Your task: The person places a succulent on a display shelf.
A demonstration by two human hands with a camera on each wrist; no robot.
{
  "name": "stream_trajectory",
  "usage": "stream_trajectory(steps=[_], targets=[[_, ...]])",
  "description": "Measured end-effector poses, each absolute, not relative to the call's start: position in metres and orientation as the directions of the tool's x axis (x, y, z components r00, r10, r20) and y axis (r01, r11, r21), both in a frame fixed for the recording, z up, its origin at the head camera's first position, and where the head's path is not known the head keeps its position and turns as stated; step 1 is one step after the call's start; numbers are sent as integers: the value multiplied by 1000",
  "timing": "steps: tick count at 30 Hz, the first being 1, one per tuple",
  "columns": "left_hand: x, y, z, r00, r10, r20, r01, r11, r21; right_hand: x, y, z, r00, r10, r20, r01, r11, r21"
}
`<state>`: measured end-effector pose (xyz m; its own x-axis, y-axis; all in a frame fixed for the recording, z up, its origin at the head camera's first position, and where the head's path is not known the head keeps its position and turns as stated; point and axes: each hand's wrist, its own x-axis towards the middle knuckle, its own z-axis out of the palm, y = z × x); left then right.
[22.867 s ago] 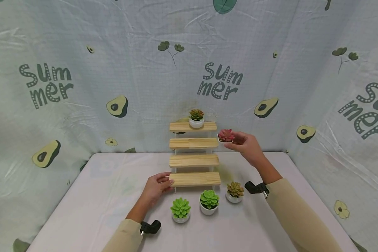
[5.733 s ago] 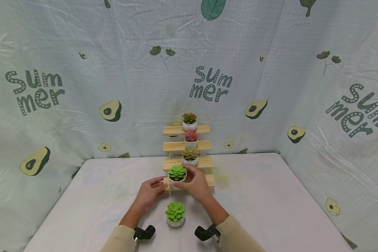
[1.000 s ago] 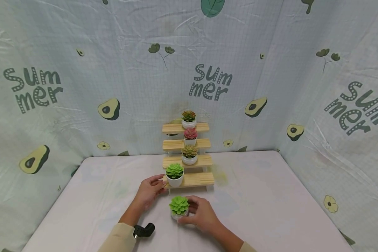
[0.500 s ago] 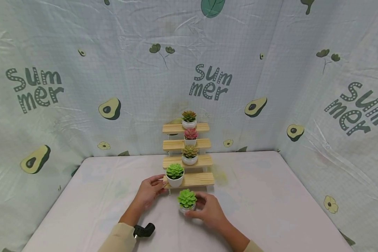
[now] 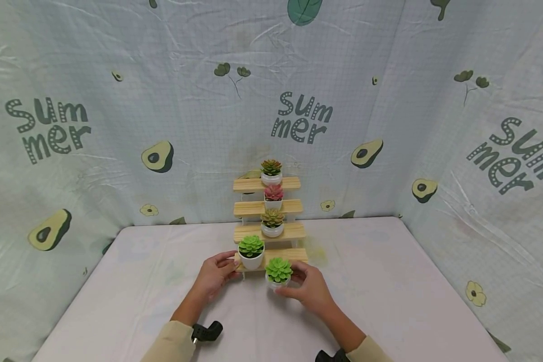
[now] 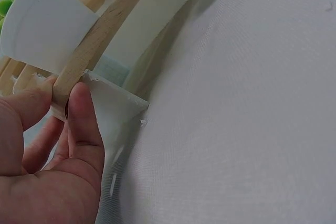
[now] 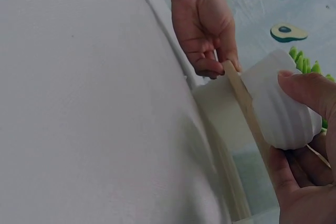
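My right hand (image 5: 309, 286) grips the white pot of a bright green succulent (image 5: 278, 270), thumb on one side and fingers on the other. In the head view that pot overlaps the front edge of the lowest step of a wooden tiered stand (image 5: 291, 255). With thumb and fingers my left hand (image 5: 213, 276) pinches the left end of the same step, as the left wrist view shows at the board's end (image 6: 79, 69). Beside those fingers, a second green succulent (image 5: 251, 251) in a white pot stands on the step's left part.
Higher steps carry a yellowish succulent (image 5: 272, 222), a pink succulent (image 5: 273, 195) and a green-red succulent (image 5: 271, 171), one per step. The stand is on a table with a pale cloth (image 5: 366, 281). A printed curtain (image 5: 199, 110) hangs close behind.
Over the last second my right hand has carried the green succulent from the table up and rightward to the lowest step. Earlier, the other pots went onto the steps. My left hand keeps its hold.
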<state>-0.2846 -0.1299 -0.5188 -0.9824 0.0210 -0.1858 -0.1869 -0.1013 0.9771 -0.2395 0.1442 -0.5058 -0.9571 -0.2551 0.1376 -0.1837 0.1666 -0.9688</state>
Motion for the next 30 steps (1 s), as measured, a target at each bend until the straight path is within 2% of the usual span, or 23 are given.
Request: stream_trajectory(steps=[19, 30], targets=[[-285, -129, -519, -982, 18, -190, -191, -103, 976, -262, 150, -496, -974, -120, 192, -216, 232, -949], [-285, -131, -518, -983, 26, -183, -185, -118, 976, -271, 152, -495, -973, -88, 214, -227, 192, -955]])
